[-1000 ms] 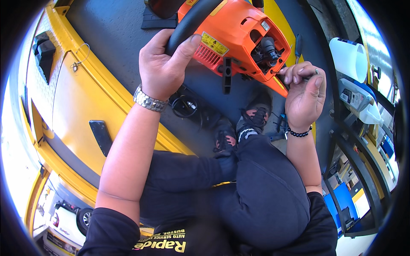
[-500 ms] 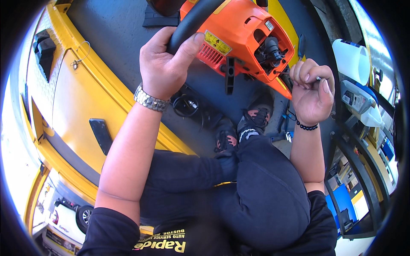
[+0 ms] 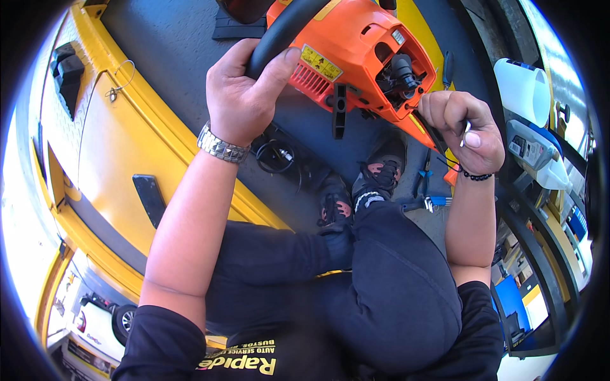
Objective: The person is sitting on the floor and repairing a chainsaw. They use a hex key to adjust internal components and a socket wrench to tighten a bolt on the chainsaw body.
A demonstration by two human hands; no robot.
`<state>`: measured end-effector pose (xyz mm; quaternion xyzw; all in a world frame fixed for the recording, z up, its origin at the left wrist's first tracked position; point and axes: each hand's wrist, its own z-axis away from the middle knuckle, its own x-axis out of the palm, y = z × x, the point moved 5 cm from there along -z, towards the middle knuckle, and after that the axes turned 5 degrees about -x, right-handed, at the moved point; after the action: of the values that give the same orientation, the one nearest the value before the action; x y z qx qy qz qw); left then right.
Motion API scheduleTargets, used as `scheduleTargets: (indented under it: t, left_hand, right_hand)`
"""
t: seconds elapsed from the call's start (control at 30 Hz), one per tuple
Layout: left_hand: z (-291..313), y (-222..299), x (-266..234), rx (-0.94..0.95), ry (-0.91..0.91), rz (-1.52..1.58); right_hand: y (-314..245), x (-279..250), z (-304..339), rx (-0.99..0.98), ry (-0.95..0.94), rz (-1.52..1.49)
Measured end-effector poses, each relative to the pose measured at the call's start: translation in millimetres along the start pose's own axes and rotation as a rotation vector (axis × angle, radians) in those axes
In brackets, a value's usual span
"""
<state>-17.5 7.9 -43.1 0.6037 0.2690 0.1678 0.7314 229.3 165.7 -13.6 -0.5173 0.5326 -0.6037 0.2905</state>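
An orange chainsaw (image 3: 356, 38) with its engine end uncovered is held tilted in front of me. My left hand (image 3: 244, 95) is closed round its black handle (image 3: 286, 35), thumb along the near side. Inside the open housing a black rubber intake boot (image 3: 403, 75) shows. Just right of that end, my right hand (image 3: 462, 130) is curled round a thin metal hex key (image 3: 467, 132); one end sticks out by the thumb. Its other end is hidden by my fingers, close to the housing's lower corner. A black lever (image 3: 340, 111) hangs from the saw's near side.
A hex key set (image 3: 437, 201) and blue-handled pliers (image 3: 424, 178) lie on the floor by my shoes (image 3: 381, 178). A phone (image 3: 149, 197) rests beside the yellow frame (image 3: 171, 120) at left. White containers (image 3: 522, 92) stand right, near a black metal rack (image 3: 540, 247). A coiled black cable (image 3: 276, 155) lies below the saw.
My right hand has turned and shifted slightly down and right, swinging the hex key's visible end. An orange-tipped item now shows beside that wrist. My left hand and the saw barely moved.
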Motion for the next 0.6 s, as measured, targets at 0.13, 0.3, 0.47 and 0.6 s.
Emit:
scheduleTargets:
  t: [0.13, 0.3, 0.47, 0.6]
  left_hand:
    - [0.5, 0.4, -0.8, 0.004, 0.011, -0.012]
    - [-0.1, 0.0, -0.1, 0.002, 0.002, -0.019]
    - [2.3, -1.3, -2.1, 0.011, 0.009, -0.047]
    - [3.9, 4.1, 0.3, 0.006, 0.017, -0.073]
  right_hand:
    - [1.7, 3.5, 0.9, 0.104, -0.016, 0.05]
    - [1.2, 8.8, 9.7, 0.068, 0.051, 0.146]
    - [5.4, 12.7, 16.1, 0.025, 0.109, 0.167]
    - [16.7, 18.0, 18.8, -0.091, 0.262, 0.147]
